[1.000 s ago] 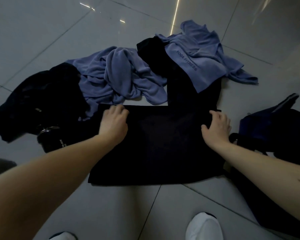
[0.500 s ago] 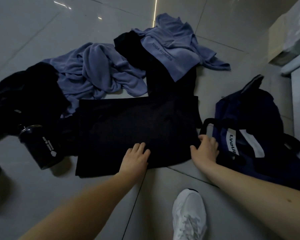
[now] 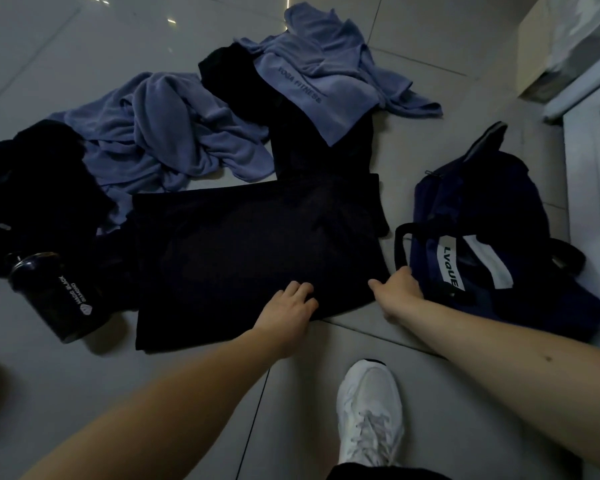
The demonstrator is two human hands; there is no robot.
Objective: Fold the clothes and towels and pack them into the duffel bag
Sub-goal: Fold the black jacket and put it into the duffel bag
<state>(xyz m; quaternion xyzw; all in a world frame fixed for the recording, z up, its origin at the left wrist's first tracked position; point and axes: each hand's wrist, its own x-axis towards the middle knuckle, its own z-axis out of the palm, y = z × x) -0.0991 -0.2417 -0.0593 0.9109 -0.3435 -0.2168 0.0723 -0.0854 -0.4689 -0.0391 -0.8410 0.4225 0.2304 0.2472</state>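
Cloth first: the black garment lies on the floor in a flat, squared fold just in front of us, its right edge close beside the duffel bag. Our left hand rests on the near hem with fingers bent over the fabric; we cannot tell whether the thumb is tucked beneath. Our right hand sits at the near right corner, fingers curled on it, thumb lying along the edge. We judge the step in hand to be one more fold of this piece, or lifting it toward the bag. To do it well, we want both hands gripping the whole stack of layers, not only the top one, so the fold does not slide open. We raise the near edge evenly and smooth outward from the middle. A dark strip beyond it runs under the lettered blue towel; we cannot tell whether it is the same piece, so we check before pulling. The bag's handle stands near our right hand and could snag. The second blue towel and the black shaker bottle lie off to the left.
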